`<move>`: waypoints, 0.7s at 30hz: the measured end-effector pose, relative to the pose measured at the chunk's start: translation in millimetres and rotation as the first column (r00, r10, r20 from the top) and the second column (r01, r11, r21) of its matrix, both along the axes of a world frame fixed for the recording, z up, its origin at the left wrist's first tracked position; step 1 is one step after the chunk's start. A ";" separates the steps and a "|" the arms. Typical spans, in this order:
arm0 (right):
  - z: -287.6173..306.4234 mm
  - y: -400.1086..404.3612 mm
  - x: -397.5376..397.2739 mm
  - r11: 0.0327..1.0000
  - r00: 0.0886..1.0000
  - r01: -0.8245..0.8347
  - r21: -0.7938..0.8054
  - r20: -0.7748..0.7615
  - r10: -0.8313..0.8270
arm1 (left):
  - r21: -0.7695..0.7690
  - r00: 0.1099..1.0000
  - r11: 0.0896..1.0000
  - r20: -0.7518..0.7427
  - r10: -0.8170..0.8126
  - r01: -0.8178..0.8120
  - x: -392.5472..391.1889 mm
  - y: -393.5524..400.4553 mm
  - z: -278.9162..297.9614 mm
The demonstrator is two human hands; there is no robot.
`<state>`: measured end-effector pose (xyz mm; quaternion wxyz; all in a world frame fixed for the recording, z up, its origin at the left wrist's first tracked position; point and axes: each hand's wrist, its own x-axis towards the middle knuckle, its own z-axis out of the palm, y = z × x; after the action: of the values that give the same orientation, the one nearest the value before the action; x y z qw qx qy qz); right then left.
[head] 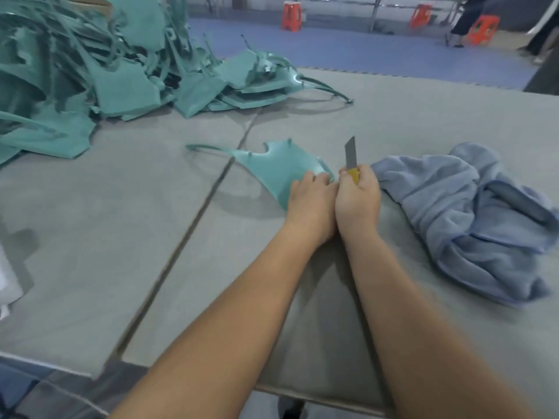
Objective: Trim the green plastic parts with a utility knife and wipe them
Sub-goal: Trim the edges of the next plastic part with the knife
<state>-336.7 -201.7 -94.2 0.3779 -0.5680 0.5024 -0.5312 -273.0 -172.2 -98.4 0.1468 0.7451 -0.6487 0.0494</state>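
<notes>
A green plastic part (272,166) with a long thin arm lies on the grey table (121,237) in front of me. My left hand (311,204) grips its near right corner. Right beside it, my right hand (358,198) holds a yellow utility knife (351,160) with the grey blade extended and pointing up and away, just right of the part's edge. The two hands touch each other. A crumpled blue cloth (472,213) lies on the table to the right of the knife hand.
A big heap of green plastic parts (99,65) fills the table's far left. A seam (193,225) runs diagonally across the table. Something white (7,285) sits at the left edge. Orange stools (292,16) and a person's legs (465,22) stand on the blue floor beyond.
</notes>
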 end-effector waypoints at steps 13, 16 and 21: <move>2.2 -6.4 -17.6 0.992 0.970 -0.033 0.120 0.242 0.003 | -0.282 0.766 0.776 -0.530 0.365 -0.564 62.8 18.6 11.6; -0.3 -6.7 -17.0 0.994 0.987 -0.018 0.111 0.158 0.000 | -0.024 0.647 0.749 -0.522 0.556 -0.662 70.3 17.6 4.5; -3.7 -4.6 -16.1 0.995 0.998 -0.057 0.087 0.001 0.057 | 0.093 0.728 0.835 -0.442 0.523 -0.543 68.7 13.6 3.4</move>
<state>-352.8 -206.3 -97.9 0.4168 -0.5655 0.5092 -0.4972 -204.3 -158.6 -95.0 0.2882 0.8869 -0.3541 -0.0705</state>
